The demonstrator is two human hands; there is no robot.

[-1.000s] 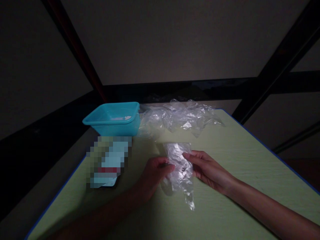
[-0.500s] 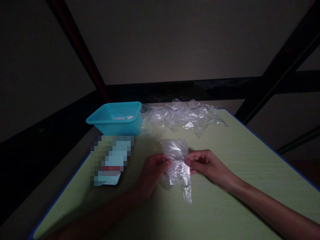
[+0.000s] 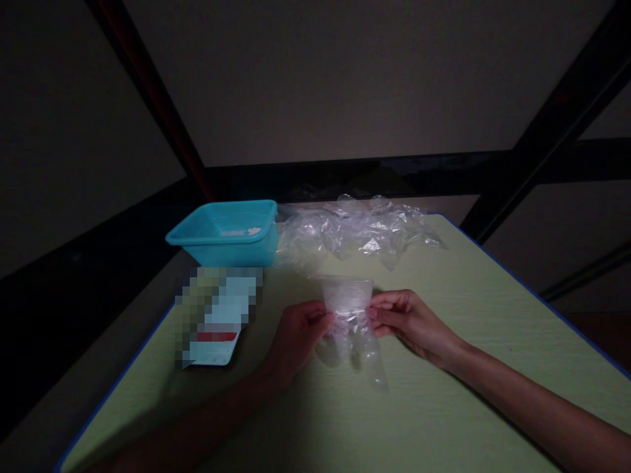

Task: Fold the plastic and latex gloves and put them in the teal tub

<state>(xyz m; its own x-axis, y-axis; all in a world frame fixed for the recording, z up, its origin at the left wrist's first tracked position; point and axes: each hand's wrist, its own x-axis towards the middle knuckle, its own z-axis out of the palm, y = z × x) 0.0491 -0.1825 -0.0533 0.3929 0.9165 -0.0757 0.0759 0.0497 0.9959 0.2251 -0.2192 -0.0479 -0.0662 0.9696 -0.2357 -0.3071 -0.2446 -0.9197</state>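
A clear, thin plastic glove (image 3: 349, 299) is stretched between my two hands above the middle of the table, its cuff toward the far side and its fingers hanging toward me. My left hand (image 3: 303, 335) pinches its left edge between thumb and fingers. On the opposite edge, my right hand (image 3: 407, 320) has a similar pinch. Beyond the hands lies a crumpled heap of clear plastic (image 3: 365, 230).
A turquoise basin (image 3: 227, 253) with something white inside stands at the far left of the green table (image 3: 473, 328), touching the plastic heap. Nearer, at the left, lies a light-blue flat item (image 3: 221, 328), partly blurred out. Dark wall beams rise behind.
The held plastic has changed shape: its cuff looks rounder and wider, and its hanging fingers have swung slightly right. Both hands keep their grip and have barely moved.
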